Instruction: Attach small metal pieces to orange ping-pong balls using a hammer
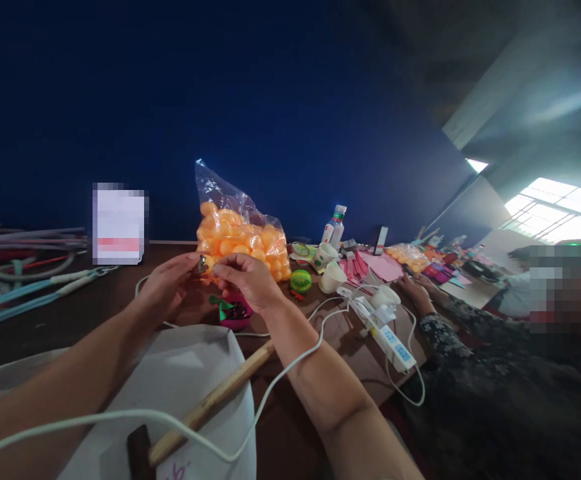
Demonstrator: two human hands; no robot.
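Observation:
My left hand [169, 283] pinches a small shiny metal-looking piece [203, 264] between thumb and fingertips. Close beside it, my right hand [245, 275] has its thumb and forefinger pressed together; whatever they hold is too small to make out. Right behind both hands stands a see-through plastic bag [243, 230] full of orange balls. Below my right hand lies a dark pink item with green leaf-like parts [235, 311], partly hidden by the hand. A green striped ball like a small watermelon [301, 281] rests to the right.
A hammer [210, 403] lies across a white sack-like surface [195, 353] in front of me, with a white cable [265, 407] over it. To the right are a power strip [393, 343], white cups [332, 277] and a bottle [337, 227]. A co-worker [495, 373] works at far right. Blurred cords [30, 300] lie left.

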